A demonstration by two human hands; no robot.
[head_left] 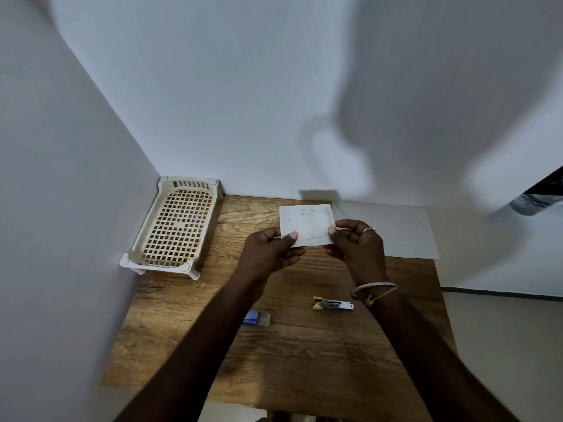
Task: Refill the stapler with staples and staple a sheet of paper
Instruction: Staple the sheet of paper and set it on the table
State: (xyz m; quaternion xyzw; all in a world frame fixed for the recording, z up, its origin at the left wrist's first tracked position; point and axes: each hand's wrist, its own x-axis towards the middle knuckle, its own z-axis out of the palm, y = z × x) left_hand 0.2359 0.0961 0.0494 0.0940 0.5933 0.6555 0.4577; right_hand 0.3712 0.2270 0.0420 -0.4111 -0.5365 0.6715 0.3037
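Note:
A small folded white sheet of paper (307, 224) is held up above the wooden table (304, 354). My left hand (268, 251) pinches its lower left corner and my right hand (356, 243) pinches its lower right edge. A small stapler (332, 303) with yellow ends lies on the table below my right wrist, its top swung apart from its base. A little blue and white box of staples (256, 318) lies beside my left forearm.
A cream plastic basket (175, 226) with a grid floor stands in the back left corner against the white walls. A larger white sheet (396, 229) lies flat at the back right of the table. The table's right edge drops to the floor.

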